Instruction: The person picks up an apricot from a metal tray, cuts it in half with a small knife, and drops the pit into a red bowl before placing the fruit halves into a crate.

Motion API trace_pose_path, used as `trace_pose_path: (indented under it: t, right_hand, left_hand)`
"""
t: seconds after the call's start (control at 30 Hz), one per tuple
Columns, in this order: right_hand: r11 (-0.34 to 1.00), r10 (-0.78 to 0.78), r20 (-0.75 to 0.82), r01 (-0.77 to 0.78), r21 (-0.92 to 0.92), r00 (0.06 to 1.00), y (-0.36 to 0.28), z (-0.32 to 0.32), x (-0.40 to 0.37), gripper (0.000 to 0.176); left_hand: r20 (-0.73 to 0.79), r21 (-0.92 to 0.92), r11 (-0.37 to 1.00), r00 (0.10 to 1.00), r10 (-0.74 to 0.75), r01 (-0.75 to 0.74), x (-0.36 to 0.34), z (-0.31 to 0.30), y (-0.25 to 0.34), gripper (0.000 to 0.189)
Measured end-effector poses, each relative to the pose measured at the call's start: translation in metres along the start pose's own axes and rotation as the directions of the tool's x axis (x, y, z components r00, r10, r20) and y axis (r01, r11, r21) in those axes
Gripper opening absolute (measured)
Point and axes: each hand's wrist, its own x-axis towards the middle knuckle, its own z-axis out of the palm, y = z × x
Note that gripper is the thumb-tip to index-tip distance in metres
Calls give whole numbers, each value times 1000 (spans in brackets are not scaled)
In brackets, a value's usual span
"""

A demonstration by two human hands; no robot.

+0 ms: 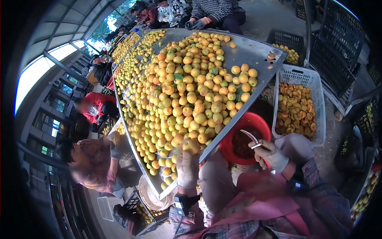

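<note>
My left hand (pixel 186 165), in a pale glove, is at the near edge of a metal table (pixel 254 49) heaped with yellow-orange apricots (pixel 175 91). Its fingers are closed around one apricot (pixel 191 146). My right hand (pixel 273 156), also gloved, grips a pair of pruning shears (pixel 254 141) with curved metal jaws and a red handle, partly hidden by the fingers. The shears are over the right rim of a red basin (pixel 258 119), which has dark contents inside. Between the two hands there is a wide gap.
Right of the basin stands a white crate (pixel 299 73) of halved apricots. Black crates (pixel 333 59) are stacked behind it. A person (pixel 95 163) sits at the table's left side, and another in checked sleeves (pixel 211 12) at the far end. A pale bucket (pixel 149 195) is below the near corner.
</note>
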Motion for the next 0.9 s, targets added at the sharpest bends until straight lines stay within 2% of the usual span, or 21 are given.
trace_pose_path:
  t: [0.03,0.13,0.3,0.33,0.37,0.43,0.47,0.5,0.53,0.57,0.6,0.63,0.7,0.73,0.77,0.83,0.9]
  right_hand:
    - [1000,-14,-1,14,-17,1000,6,4,-2,28]
    - [997,-59,39,61,-53,998,8,13,-11,28]
    - [996,-59,94,53,72,994,-5,38,-14,33]
    - [989,-95,132,78,124,987,-6,45,-13,34]
    - [991,-70,155,51,123,985,-15,53,-16,34]
    - [987,-140,170,124,98,975,-19,67,-18,32]
    - [989,-130,167,116,95,977,-19,73,-18,32]
    - [943,-329,145,332,4,933,-17,78,-18,32]
    - [844,-514,144,528,-90,846,-16,81,-19,32]
    - [848,-507,144,522,-94,849,-16,82,-19,32]
    - [922,-380,136,387,-31,915,-19,82,-20,36]
    - [969,-246,134,243,33,960,-23,82,-22,41]
    - [974,-219,147,225,-23,965,-32,82,-26,43]
    - [988,-147,189,153,-17,971,-33,80,-27,43]
    - [997,-73,233,79,-14,970,-33,79,-27,43]
    - [998,-69,278,68,14,958,-30,76,-26,43]
    - [998,-62,327,51,41,943,-28,74,-27,44]
  left_hand:
    - [36,-165,986,999,15,-9,-6,2,-1,69]
    - [42,-117,993,999,14,-9,-19,-8,2,73]
    - [118,32,998,992,46,-50,-41,2,10,89]
    - [131,-41,999,991,20,-15,-47,6,8,89]
    - [138,-47,999,990,13,-7,-52,11,8,89]
    - [167,-57,995,984,-66,76,-62,18,7,92]
    - [223,-104,992,973,-53,78,-66,22,7,86]
    - [221,-109,990,974,-59,85,-71,27,9,86]
    - [238,-139,988,970,-38,73,-77,38,16,82]
    - [255,-170,984,967,-15,60,-82,43,19,78]
    - [231,-84,995,970,77,-60,-81,40,4,77]
    - [231,-88,995,970,75,-56,-83,41,3,77]
    - [281,31,986,948,151,-166,-84,43,5,76]
    - [280,40,980,944,175,-194,-85,45,8,72]
    - [281,38,981,944,174,-192,-87,46,12,72]
    - [305,-95,992,947,104,-78,-91,48,18,69]
    - [315,-124,991,946,76,-39,-95,44,16,69]
